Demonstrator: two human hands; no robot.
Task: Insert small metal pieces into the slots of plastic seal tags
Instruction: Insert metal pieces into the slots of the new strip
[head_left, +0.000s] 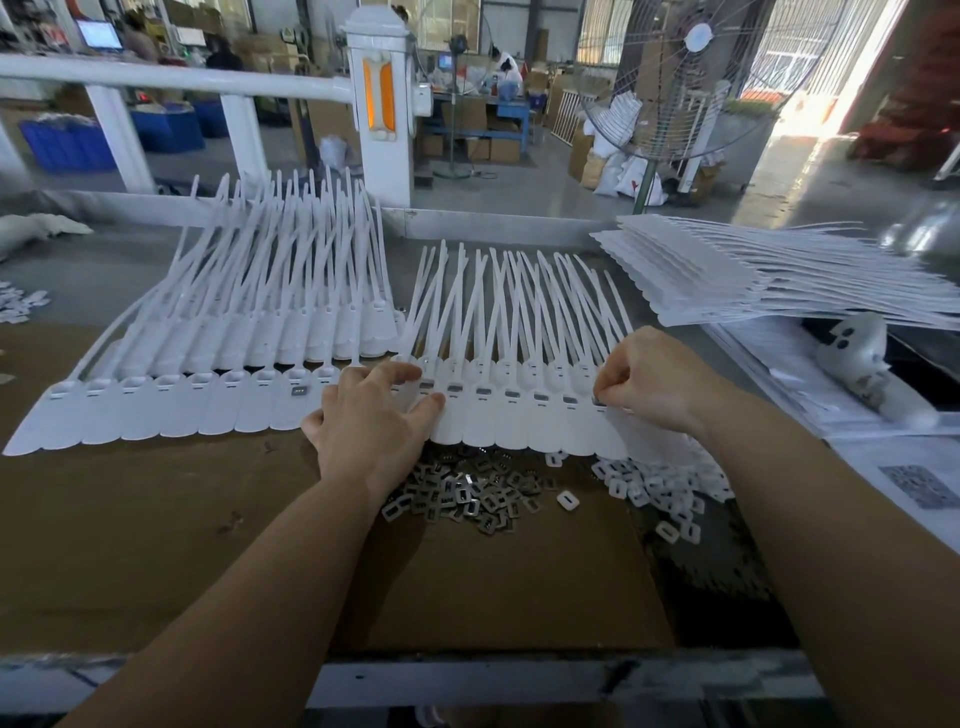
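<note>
White plastic seal tags lie in a row on our bench. Our left hand presses them flat with straight fingers. Our right hand pinches the end tag. Small metal pieces sit just below.
</note>
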